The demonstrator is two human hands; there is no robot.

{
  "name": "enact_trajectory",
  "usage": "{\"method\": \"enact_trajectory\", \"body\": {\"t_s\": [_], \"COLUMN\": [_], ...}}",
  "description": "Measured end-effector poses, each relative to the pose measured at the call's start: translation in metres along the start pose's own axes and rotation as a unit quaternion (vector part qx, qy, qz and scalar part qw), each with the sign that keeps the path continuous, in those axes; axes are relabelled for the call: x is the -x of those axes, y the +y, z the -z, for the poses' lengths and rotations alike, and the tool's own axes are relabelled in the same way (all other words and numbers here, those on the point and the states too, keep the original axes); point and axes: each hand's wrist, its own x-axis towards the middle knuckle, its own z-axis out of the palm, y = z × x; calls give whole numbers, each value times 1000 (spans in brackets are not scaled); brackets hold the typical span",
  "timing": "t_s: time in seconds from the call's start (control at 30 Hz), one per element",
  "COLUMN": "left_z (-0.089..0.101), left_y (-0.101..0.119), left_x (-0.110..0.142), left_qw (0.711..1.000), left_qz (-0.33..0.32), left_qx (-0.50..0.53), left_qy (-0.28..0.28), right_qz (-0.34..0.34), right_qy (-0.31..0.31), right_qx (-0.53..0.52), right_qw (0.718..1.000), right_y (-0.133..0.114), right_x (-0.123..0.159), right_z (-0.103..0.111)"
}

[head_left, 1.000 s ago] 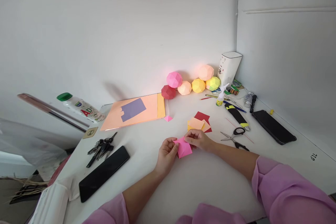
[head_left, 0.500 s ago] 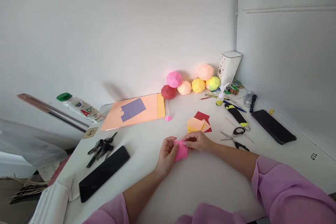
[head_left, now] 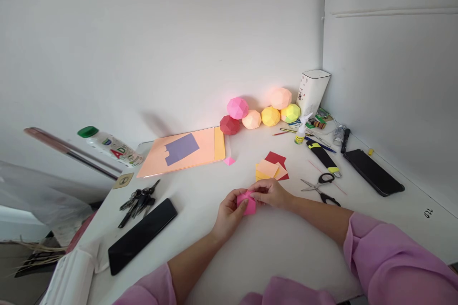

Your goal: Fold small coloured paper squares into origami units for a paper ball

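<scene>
A small piece of pink paper [head_left: 250, 207] is held between my two hands above the white table. My left hand [head_left: 229, 212] pinches its left side, thumb on the front face. At the upper right edge my right hand [head_left: 270, 192] grips it between thumb and fingers; the fingertips behind the paper are hidden. Just beyond my right hand lie overlapping paper pieces [head_left: 268, 167] in peach, yellow and dark red. A small folded pink paper piece [head_left: 229, 161] sits farther back, near the peach sheets [head_left: 153, 157].
Faceted paper balls [head_left: 251, 119] line the wall. To the right are scissors [head_left: 320, 186], a box cutter [head_left: 324, 157], a glue bottle [head_left: 300, 134] and a black phone [head_left: 374, 171]. Keys [head_left: 139, 200], a long black device [head_left: 143, 236] and a tilted white bottle [head_left: 110, 147] stand left.
My left hand has shifted slightly right and its fingers have closed in nearer my right hand. The pink paper has tilted a little; the right hand has barely moved.
</scene>
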Motion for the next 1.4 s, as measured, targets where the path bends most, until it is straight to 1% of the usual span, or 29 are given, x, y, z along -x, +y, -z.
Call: {"method": "enact_trajectory", "body": {"t_s": [0.57, 0.97, 1.13, 1.3, 1.4], "left_z": [1, 2, 0, -1, -1], "left_y": [-1, -4, -1, 0, -1], "left_x": [0, -2, -1, -1, -2], "left_qw": [1000, 1000, 999, 998, 998], "left_qz": [7, 0, 9, 20, 17], "left_qx": [5, 20, 34, 44, 42], "left_qy": [-3, 8, 30, 46, 49], "right_qz": [18, 53, 78, 137, 161], "right_qy": [6, 16, 21, 34, 18], "right_qx": [11, 43, 68, 117, 143], "right_qw": [1000, 998, 994, 983, 976], "right_y": [2, 2, 2, 3, 4], "right_x": [1, 0, 0, 1, 1], "right_z": [-1, -2, -4, -5, -4]}}
